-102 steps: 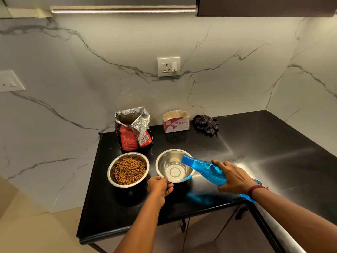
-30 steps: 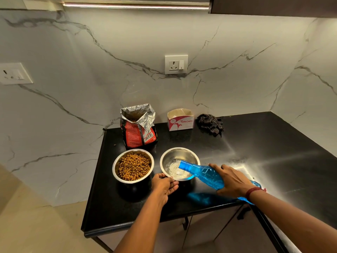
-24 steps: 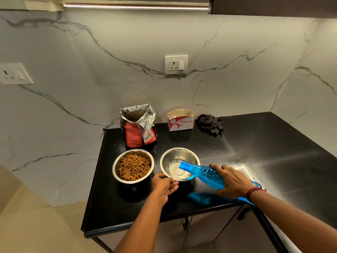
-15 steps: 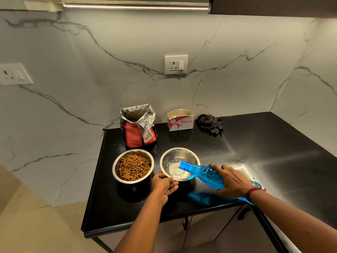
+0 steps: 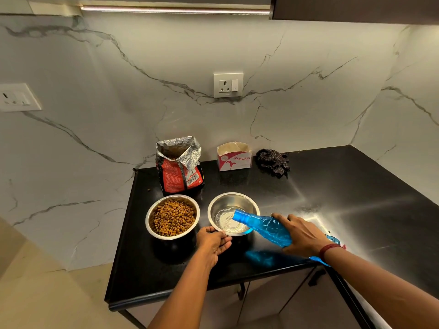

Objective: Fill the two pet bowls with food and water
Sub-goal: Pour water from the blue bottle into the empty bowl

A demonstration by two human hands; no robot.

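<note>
Two steel pet bowls stand side by side on the black counter. The left bowl is full of brown kibble. The right bowl holds a shallow pool of water. My right hand grips a blue plastic bottle, tilted down to the left with its mouth over the right bowl. My left hand holds the near rim of that bowl. The bottle's base is hidden behind my right wrist.
An open red pet food bag stands behind the left bowl. A small white and red carton and a dark crumpled cloth sit at the back by the marble wall. The counter's left and front edges drop to the floor.
The bottle has tipped lower into the right bowl and water has collected in it. Over the last second my hands have stayed almost still.
</note>
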